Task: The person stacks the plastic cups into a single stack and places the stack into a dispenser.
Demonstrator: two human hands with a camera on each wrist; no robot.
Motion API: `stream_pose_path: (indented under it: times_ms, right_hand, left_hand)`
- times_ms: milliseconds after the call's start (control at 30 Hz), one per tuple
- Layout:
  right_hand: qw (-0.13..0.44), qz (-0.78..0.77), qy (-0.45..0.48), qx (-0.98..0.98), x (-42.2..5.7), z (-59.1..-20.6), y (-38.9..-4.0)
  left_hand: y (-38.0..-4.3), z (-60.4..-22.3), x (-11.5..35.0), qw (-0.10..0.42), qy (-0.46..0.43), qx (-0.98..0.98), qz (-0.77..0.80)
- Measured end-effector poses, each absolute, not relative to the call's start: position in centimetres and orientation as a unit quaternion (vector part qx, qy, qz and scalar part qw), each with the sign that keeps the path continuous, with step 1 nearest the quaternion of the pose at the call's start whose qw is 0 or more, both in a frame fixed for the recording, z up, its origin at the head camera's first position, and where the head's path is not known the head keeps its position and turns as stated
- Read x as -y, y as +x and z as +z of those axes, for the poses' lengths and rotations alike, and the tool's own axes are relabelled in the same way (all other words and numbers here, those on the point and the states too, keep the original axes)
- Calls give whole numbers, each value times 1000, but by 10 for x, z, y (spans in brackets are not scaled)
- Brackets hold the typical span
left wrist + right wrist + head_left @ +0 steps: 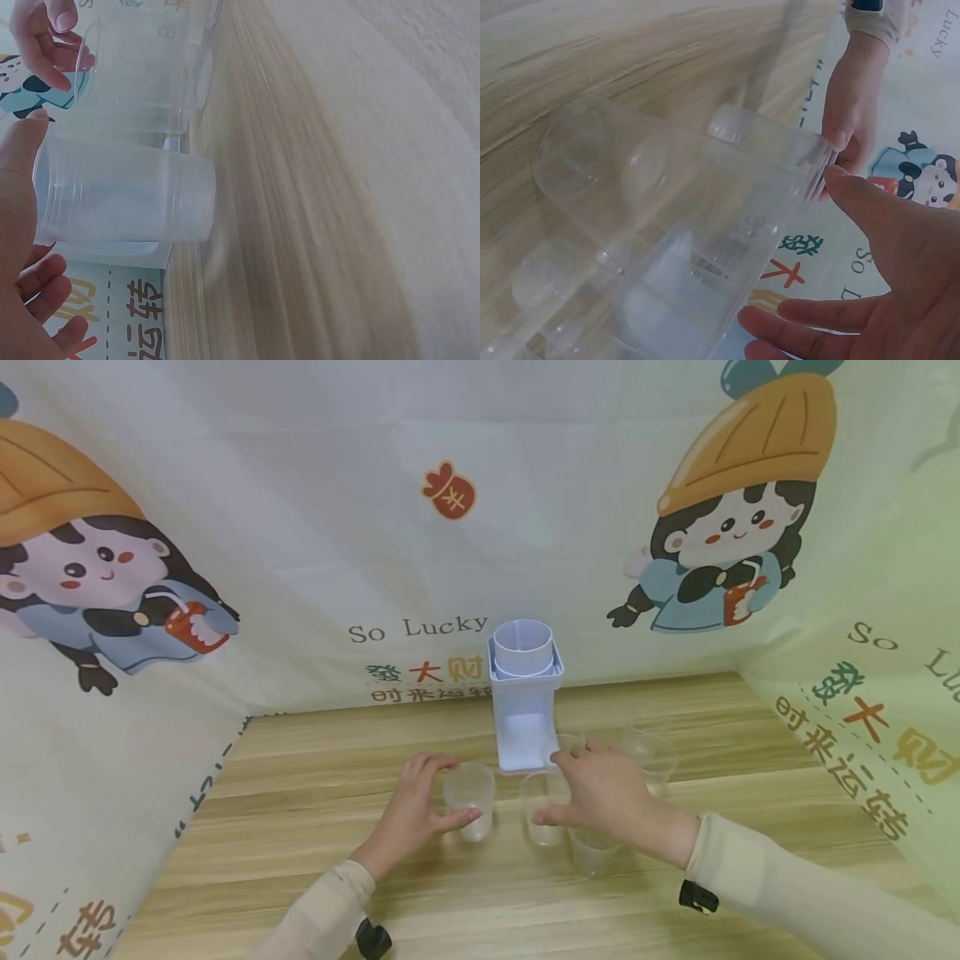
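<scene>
Near the middle of the table, my left hand (411, 810) curves round a clear plastic cup (471, 800), thumb at the near side and fingers at the far side of its rim. The left wrist view shows this upright cup (127, 191) with the thumb at one edge. My right hand (607, 793) spreads over another clear cup (545, 810), with its thumb overlapping it. In the right wrist view, the fingers (825, 315) are mostly straight beside the rim of a big, close cup (660, 172).
A light blue-white stand (525, 718) with a round holder (523, 647) on top stands by the back wall. More clear cups lie round my right hand: one cup (594, 856) in front, another cup (652, 752) at its right. Printed cloth (337, 527) encloses the wooden table (300, 777).
</scene>
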State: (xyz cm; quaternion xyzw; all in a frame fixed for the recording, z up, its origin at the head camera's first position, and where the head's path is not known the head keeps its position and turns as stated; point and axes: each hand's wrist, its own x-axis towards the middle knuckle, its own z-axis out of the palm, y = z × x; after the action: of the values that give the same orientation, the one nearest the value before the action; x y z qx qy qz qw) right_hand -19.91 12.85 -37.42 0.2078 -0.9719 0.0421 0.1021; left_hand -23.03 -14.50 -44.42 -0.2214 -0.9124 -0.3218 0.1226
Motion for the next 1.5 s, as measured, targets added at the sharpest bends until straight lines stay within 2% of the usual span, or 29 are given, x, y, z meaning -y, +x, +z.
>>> stream_pose_path:
  times_ms: [633,867,1200,1500]
  right_hand:
    - [115,48,207,970,-125,-386,-198]
    - [128,39,212,968,-124,-387,-197]
    - [125,66,222,965,-126,-377,-198]
    - [190,107,249,944,-130,-359,-204]
  left_hand:
    - [-229,-450,142,135,-219,905,-339]
    - [-229,-449,141,120,-213,908,-340]
    - [-230,-448,141,120,-216,907,-342]
    - [-232,-448,142,119,-219,904,-348]
